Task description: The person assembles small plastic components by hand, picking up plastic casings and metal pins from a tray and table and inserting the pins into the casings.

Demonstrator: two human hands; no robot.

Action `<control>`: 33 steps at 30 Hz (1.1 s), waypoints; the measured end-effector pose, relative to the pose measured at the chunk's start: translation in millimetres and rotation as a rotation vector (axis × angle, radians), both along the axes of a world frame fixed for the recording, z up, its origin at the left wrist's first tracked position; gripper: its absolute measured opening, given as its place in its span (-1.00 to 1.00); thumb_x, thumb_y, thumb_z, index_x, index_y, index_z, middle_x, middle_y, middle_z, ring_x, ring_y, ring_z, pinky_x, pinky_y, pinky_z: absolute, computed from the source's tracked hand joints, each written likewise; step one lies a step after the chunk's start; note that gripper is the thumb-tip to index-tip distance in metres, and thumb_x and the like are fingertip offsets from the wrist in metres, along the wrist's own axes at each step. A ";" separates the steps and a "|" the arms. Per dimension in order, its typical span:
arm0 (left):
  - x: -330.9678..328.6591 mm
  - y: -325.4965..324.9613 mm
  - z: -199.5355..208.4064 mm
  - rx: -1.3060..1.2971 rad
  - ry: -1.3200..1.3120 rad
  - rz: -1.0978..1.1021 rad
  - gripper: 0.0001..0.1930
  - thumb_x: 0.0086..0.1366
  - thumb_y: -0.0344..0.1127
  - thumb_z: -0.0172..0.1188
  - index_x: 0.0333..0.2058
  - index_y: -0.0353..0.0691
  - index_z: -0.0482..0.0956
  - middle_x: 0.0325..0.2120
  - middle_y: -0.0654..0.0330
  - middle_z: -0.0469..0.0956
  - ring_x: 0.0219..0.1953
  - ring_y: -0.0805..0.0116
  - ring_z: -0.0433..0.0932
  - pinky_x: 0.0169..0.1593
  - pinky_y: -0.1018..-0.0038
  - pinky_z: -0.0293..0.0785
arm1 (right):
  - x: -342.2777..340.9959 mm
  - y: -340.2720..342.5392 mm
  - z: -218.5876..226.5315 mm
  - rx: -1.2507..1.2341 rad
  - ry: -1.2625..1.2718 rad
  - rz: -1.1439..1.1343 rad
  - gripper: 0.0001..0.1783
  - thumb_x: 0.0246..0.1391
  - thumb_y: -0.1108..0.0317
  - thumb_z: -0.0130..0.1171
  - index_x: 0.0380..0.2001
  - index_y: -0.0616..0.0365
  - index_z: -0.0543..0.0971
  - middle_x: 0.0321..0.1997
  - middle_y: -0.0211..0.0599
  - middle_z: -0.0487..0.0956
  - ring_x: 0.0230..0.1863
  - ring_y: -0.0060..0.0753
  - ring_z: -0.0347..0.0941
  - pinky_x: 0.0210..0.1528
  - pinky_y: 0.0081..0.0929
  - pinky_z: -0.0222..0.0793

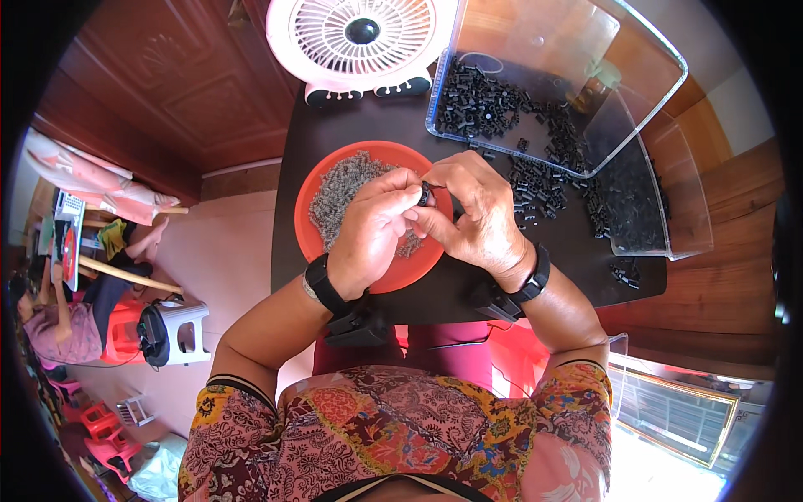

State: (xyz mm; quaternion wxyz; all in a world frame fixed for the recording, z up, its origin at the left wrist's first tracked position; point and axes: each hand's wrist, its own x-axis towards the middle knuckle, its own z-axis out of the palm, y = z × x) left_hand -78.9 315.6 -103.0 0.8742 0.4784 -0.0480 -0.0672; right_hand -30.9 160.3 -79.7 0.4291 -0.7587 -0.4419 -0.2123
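The left hand [374, 224] and the right hand [478, 209] hold a small black part [424, 197] between narrowed fingers [437, 224], positioned above the right side of the red bowl [303, 213] of grey pieces [336, 188] on the desk [376, 121], left of loose black parts [539, 186] and a clear bin [640, 125].

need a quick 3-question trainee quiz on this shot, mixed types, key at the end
1. The left hand and right hand meet fingertip to fingertip at: a) the fan's base; b) a small black part; c) the bin's rim.
2. True or false: the pink-and-white fan stands to the left of the clear bin, as pictured.
3. Fill in: the orange-red bowl holds a heap of small ____ pieces.

Key: 1 b; 2 true; 3 grey.
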 end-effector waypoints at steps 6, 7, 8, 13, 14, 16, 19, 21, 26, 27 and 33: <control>-2.8 -0.6 -0.9 -0.066 0.022 0.005 -0.85 0.32 -0.33 -0.03 -0.34 -0.27 0.45 -0.46 0.31 0.39 -0.42 0.54 0.39 -0.31 0.56 0.34 | -3.0 1.1 2.1 -0.010 -0.048 -0.004 -0.70 -0.32 0.41 0.37 -0.43 0.17 0.51 -0.48 -0.25 0.48 -0.43 -0.12 0.41 -0.34 -0.28 0.38; -3.3 0.1 -2.1 -0.066 0.032 0.012 -0.84 0.32 -0.32 -0.04 -0.33 -0.28 0.45 -0.46 0.30 0.39 -0.42 0.53 0.40 -0.30 0.56 0.34 | -2.3 2.4 0.3 -0.015 -0.075 -0.009 -0.72 -0.30 0.38 0.36 -0.45 0.18 0.52 -0.46 -0.23 0.49 -0.41 -0.12 0.42 -0.31 -0.28 0.39; -4.2 1.7 -3.3 -0.065 0.044 0.020 -0.84 0.32 -0.32 -0.05 -0.31 -0.28 0.45 -0.45 0.29 0.40 -0.41 0.52 0.40 -0.29 0.57 0.34 | -2.9 3.8 -1.0 -0.014 -0.089 0.005 -0.72 -0.30 0.39 0.35 -0.45 0.18 0.52 -0.46 -0.22 0.49 -0.40 -0.12 0.42 -0.30 -0.28 0.39; -3.7 5.6 1.7 0.027 -0.002 -0.030 -0.77 0.31 -0.29 -0.11 -0.25 -0.33 0.43 -0.38 0.25 0.44 -0.35 0.51 0.45 -0.23 0.56 0.36 | -4.3 3.8 -2.7 -0.011 -0.112 -0.007 -0.71 -0.29 0.40 0.35 -0.43 0.18 0.50 -0.46 -0.22 0.48 -0.40 -0.13 0.42 -0.30 -0.30 0.39; -3.4 4.1 3.1 0.024 -0.006 -0.033 -0.77 0.31 -0.29 -0.11 -0.25 -0.33 0.43 -0.38 0.25 0.44 -0.35 0.51 0.45 -0.23 0.56 0.36 | -2.3 1.6 -4.5 -0.034 -0.103 -0.011 -0.68 -0.30 0.38 0.37 -0.40 0.18 0.50 -0.47 -0.25 0.48 -0.41 -0.15 0.41 -0.31 -0.30 0.39; -2.9 1.1 4.9 0.022 -0.031 0.004 -0.78 0.34 -0.23 -0.08 -0.35 -0.26 0.42 -0.45 0.25 0.43 -0.42 0.51 0.42 -0.29 0.57 0.33 | -2.4 -0.7 -2.4 -0.035 -0.092 -0.027 -0.66 -0.30 0.37 0.38 -0.39 0.18 0.51 -0.47 -0.27 0.47 -0.40 -0.16 0.42 -0.31 -0.31 0.40; -2.0 -2.3 6.4 0.000 -0.028 -0.002 -0.78 0.34 -0.21 -0.08 -0.34 -0.25 0.41 -0.45 0.24 0.43 -0.43 0.51 0.42 -0.30 0.57 0.33 | -1.2 -1.8 0.8 -0.020 -0.088 -0.050 -0.65 -0.29 0.34 0.40 -0.38 0.17 0.52 -0.47 -0.29 0.49 -0.39 -0.17 0.44 -0.30 -0.31 0.41; -1.0 -2.2 5.1 0.007 -0.053 0.035 -0.78 0.34 -0.21 -0.08 -0.34 -0.25 0.40 -0.45 0.24 0.44 -0.43 0.49 0.43 -0.30 0.56 0.33 | 2.6 -4.9 5.2 0.018 -0.136 -0.086 -0.66 -0.25 0.29 0.42 -0.39 0.17 0.54 -0.45 -0.28 0.54 -0.38 -0.16 0.48 -0.30 -0.31 0.43; -0.6 12.4 4.9 -0.024 -0.068 0.168 -0.81 0.35 -0.23 -0.08 -0.34 -0.23 0.39 -0.45 0.23 0.44 -0.44 0.45 0.45 -0.32 0.55 0.33 | 11.5 -54.1 64.0 0.190 -0.258 -0.593 -0.72 -0.21 0.36 0.44 -0.39 0.19 0.61 -0.41 -0.29 0.57 -0.37 -0.34 0.51 -0.26 -0.43 0.44; 1.2 14.5 6.9 -0.049 -0.072 0.172 -0.82 0.35 -0.25 -0.08 -0.35 -0.22 0.39 -0.45 0.24 0.44 -0.44 0.46 0.45 -0.33 0.56 0.32 | 13.4 -68.4 75.5 0.303 -0.309 -0.713 -0.73 -0.17 0.38 0.43 -0.34 0.21 0.62 -0.39 -0.34 0.58 -0.37 -0.45 0.49 -0.27 -0.49 0.44; 9.0 19.1 11.6 -0.054 -0.130 0.192 -0.84 0.37 -0.26 -0.09 -0.33 -0.20 0.37 -0.45 0.24 0.42 -0.41 0.44 0.44 -0.32 0.56 0.31 | 33.4 -159.1 103.7 -0.170 -0.599 -1.429 -0.69 -0.05 0.38 0.31 -0.17 0.18 0.63 -0.11 -0.21 0.58 -0.07 -0.21 0.49 -0.10 -0.36 0.44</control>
